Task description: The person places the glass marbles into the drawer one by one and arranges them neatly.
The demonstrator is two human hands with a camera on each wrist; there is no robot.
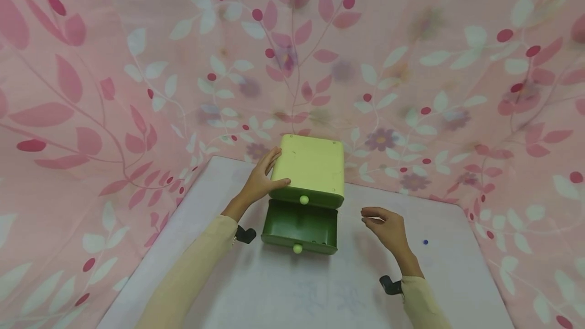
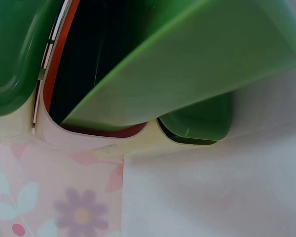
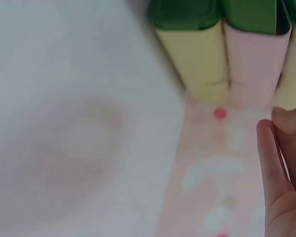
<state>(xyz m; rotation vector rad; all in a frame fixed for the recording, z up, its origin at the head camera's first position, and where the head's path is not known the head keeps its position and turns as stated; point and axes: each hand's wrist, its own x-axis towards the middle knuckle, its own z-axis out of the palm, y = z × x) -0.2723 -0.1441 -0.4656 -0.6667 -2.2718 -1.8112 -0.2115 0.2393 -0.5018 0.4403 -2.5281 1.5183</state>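
A small cabinet with a light yellow top and dark green drawer fronts stands near the back of the table. Its middle drawer, a deep green drawer with a pale round knob, is pulled out. The left wrist view shows this drawer jutting from a pink tier between yellow ones. My left hand rests against the cabinet's left side, thumb at the top's front edge. To the right of the cabinet, my right hand hovers apart from it, fingers loosely bent; I see nothing in it.
A small blue object lies on the white tabletop right of my right hand. Pink floral cloth rises behind the table and at both sides. The drawer juts toward the front.
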